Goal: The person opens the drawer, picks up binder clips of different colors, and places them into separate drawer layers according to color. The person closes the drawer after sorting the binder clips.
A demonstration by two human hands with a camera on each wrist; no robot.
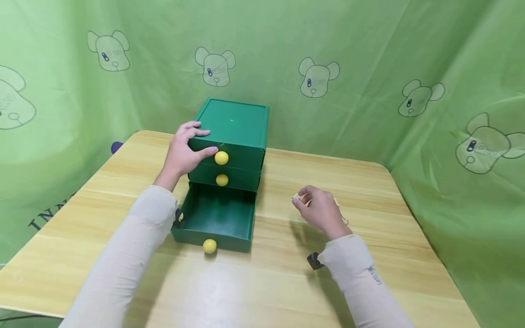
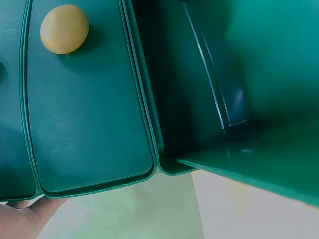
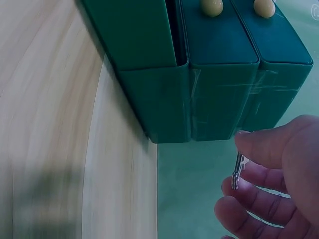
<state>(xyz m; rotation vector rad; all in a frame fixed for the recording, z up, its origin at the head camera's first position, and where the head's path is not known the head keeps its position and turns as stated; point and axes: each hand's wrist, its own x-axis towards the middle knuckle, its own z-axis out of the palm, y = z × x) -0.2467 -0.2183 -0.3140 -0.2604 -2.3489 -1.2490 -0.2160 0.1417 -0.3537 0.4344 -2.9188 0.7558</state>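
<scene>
A green three-drawer cabinet [image 1: 234, 120] with round yellow knobs stands on the table, its bottom drawer [image 1: 215, 212] pulled out; the visible inside looks bare. My left hand [image 1: 183, 152] rests on the cabinet's upper left corner, fingers over the top and thumb on the front beside the top knob [image 1: 221, 158]. To the right of the cabinet, above the table, my right hand [image 1: 321, 209] pinches a small shiny metal piece [image 3: 238, 171] between thumb and fingers. A thin golden strand [image 1: 345, 221] shows behind that hand; whether it joins the piece I cannot tell.
The two upper drawers are closed, with a yellow middle knob [image 1: 222, 180] below the top one. Light wooden tabletop [image 1: 287, 291] spreads around the cabinet. A green curtain [image 1: 262, 36] with printed bear heads hangs behind and at both sides.
</scene>
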